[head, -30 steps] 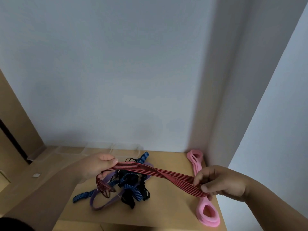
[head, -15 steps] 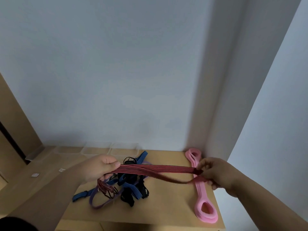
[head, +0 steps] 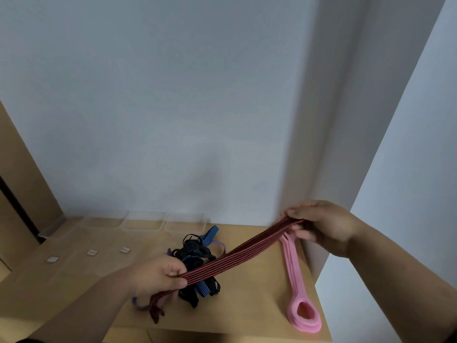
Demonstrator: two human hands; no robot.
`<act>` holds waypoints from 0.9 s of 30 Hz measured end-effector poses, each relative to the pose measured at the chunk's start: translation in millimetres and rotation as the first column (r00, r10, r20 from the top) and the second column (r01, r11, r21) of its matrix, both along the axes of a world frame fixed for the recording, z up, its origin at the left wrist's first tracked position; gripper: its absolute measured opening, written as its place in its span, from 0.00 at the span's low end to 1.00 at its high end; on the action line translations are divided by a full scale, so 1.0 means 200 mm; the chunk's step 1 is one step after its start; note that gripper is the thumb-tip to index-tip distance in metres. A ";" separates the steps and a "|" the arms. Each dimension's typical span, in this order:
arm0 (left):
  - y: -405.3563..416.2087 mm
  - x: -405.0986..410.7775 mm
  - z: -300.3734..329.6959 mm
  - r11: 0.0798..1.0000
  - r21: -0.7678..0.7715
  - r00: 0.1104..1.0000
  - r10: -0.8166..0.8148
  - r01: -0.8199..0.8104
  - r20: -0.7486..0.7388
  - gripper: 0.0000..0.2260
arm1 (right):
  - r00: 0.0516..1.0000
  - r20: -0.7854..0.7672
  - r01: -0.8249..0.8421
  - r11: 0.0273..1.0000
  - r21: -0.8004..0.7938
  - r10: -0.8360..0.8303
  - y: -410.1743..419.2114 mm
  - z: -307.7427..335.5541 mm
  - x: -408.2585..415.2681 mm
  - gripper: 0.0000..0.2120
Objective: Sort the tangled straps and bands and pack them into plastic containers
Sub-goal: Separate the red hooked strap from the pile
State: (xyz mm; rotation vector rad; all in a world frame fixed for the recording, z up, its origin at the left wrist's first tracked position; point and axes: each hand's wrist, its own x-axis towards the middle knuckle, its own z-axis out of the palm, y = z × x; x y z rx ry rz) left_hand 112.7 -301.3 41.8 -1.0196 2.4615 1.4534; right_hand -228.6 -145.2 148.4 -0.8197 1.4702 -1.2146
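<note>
Two hands hold one red strap [head: 237, 258] stretched taut above the table [head: 247, 305]. Nearest, the left hand [head: 158, 276] pinches the strap between thumb and curled fingers at about 7 o'clock of the scene, and a loose tail hangs from it down to the table edge. That tail looks likely to catch on the tangle [head: 197, 266] of black, blue and purple straps lying just beyond and under the left hand; a pull could drag the whole clump along or off the front edge. Further right, at 4 o'clock, a pink band [head: 300, 310] lies flat, running back toward the wall. The right hand [head: 324, 226], at 2 o'clock and higher up, grips the strap's other end with fingers curled round it, directly above the pink band's far end. If either pinch slips while the strap is tensioned, it may snap back. Farthest, clear containers [head: 184, 222] sit in a row against the wall at 11 o'clock, apparently empty, so packing seems not yet begun.
</note>
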 end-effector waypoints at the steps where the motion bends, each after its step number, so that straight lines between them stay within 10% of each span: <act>1: 0.01 0.00 -0.01 1.000 0.017 1.000 0.007 -0.007 -0.006 0.05 | 0.993 0.117 -0.017 1.000 -0.023 0.020 0.00 0.01 0.00 0.10; 4: 0.03 0.02 -0.07 0.990 0.136 0.994 0.055 -0.042 -0.091 0.04 | 0.972 0.231 -0.028 0.996 -0.082 0.046 -0.01 0.00 -0.01 0.16; 13: 0.20 -0.20 -0.05 0.945 0.319 0.990 -0.036 0.079 -0.137 0.10 | 0.833 -0.527 0.065 0.975 -0.212 -0.170 -0.18 0.11 0.08 0.04; 20: 0.30 -0.32 0.03 0.964 0.266 0.922 0.084 0.020 -0.377 0.05 | 0.826 -0.429 0.223 0.911 -0.347 -0.365 -0.31 0.12 -0.05 0.07; 27: 0.36 -0.47 0.37 0.982 0.187 0.710 0.128 0.006 -0.693 0.08 | 0.913 -0.211 0.340 0.937 -0.076 -0.349 -0.21 -0.36 -0.15 0.11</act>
